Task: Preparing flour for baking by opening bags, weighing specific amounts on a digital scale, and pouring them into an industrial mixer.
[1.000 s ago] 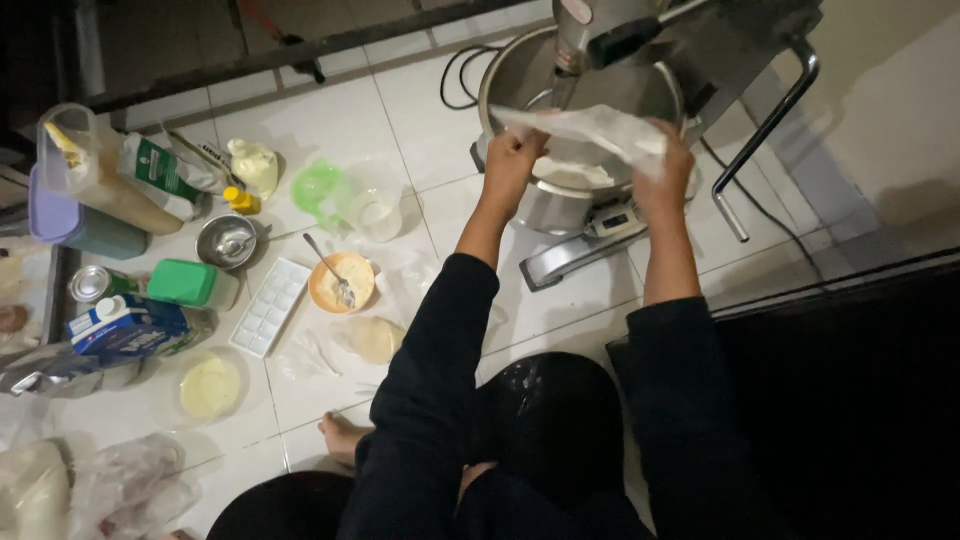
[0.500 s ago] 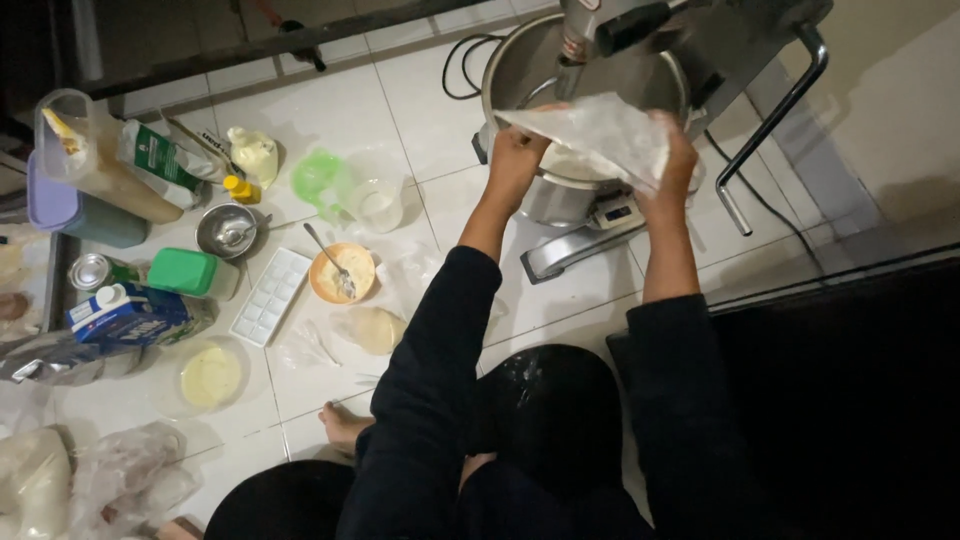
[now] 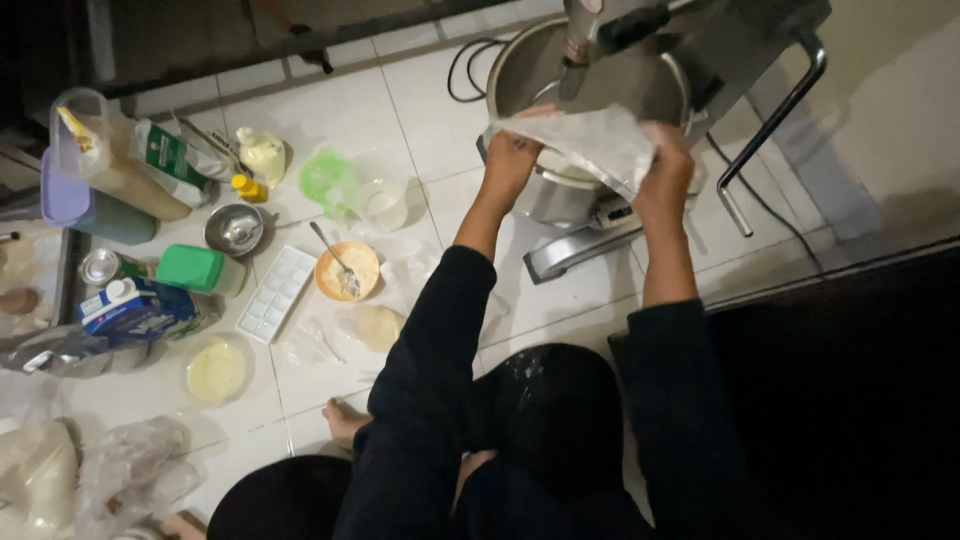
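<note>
My left hand [image 3: 512, 158] and my right hand [image 3: 666, 168] each grip one end of a clear plastic bag [image 3: 590, 140]. I hold the bag tipped over the steel bowl [image 3: 520, 80] of a stand mixer [image 3: 690, 50] that stands on the white tiled floor. Pale contents show in the bowl just under the bag. Both my arms are in dark sleeves, stretched forward over my knees.
Left of me on the tiles lie an orange bowl with a spoon [image 3: 347, 270], a white ice tray [image 3: 273, 292], a green container [image 3: 197, 268], a clear measuring jug [image 3: 378, 198], a milk carton [image 3: 135, 308], a yellow-filled bowl [image 3: 216, 372] and plastic bags [image 3: 130, 470]. A black cable [image 3: 470, 62] runs behind the mixer.
Both hands have lifted the plastic bag higher over the mixer bowl and spread it flatter. The view has shifted slightly.
</note>
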